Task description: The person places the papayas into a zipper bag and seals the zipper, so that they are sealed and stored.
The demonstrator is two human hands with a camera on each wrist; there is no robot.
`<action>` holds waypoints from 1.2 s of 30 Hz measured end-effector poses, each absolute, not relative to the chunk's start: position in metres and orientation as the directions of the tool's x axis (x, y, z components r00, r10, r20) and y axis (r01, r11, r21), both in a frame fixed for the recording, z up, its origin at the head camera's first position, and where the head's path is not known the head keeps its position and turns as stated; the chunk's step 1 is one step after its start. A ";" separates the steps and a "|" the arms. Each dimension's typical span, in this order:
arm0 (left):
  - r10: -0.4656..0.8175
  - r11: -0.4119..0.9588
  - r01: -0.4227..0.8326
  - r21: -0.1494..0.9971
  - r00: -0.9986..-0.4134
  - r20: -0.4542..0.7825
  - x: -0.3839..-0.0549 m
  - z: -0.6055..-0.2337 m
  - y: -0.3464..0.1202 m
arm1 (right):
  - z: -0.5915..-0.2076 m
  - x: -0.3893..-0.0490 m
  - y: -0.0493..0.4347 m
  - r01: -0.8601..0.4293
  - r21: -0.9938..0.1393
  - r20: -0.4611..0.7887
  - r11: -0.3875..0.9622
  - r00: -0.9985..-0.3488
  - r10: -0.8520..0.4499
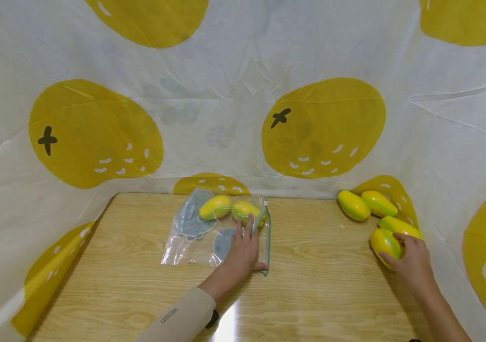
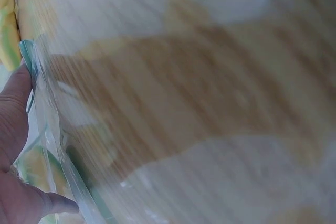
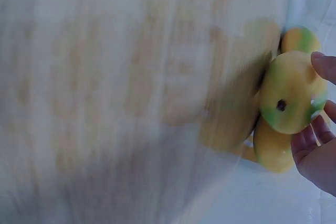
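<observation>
A clear zip bag (image 1: 200, 249) with grey animal prints and a green zip edge lies flat on the table. Inside it are two yellow-green toy mangoes, one on the left (image 1: 215, 207) and one on the right (image 1: 241, 207). Over the bag's mouth my left hand (image 1: 242, 251) is spread, its thumb at the green edge and its fingertips near the right mango. At the right, my right hand (image 1: 414, 262) grips a mango (image 1: 383, 244) between thumb and fingers. In the right wrist view this mango (image 3: 283, 87) shows its dark stem end; whether it is lifted I cannot tell.
Several more mangoes (image 1: 354, 205) sit at the table's back right corner, one (image 1: 401, 225) right behind the gripped one. A white cloth (image 1: 221, 137) with yellow fruit prints walls the wooden table (image 1: 311, 285) at the back and both sides.
</observation>
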State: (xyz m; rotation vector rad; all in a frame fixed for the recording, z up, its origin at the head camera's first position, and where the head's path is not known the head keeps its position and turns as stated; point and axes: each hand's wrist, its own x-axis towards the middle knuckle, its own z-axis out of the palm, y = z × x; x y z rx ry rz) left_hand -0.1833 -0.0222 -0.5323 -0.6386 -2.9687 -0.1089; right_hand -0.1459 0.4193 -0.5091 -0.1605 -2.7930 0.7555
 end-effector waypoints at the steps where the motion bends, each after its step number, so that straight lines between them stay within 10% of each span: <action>1: 0.408 0.908 0.416 0.047 -0.905 0.116 -0.183 -0.532 -0.022 | -0.510 -0.145 0.420 0.043 -0.511 0.198 0.859 -0.966 0.166; 36: 0.424 0.889 0.438 0.131 -0.897 0.123 -0.182 -0.532 -0.025 | -0.515 -0.122 0.416 -0.123 -0.631 0.124 0.766 -0.991 -0.057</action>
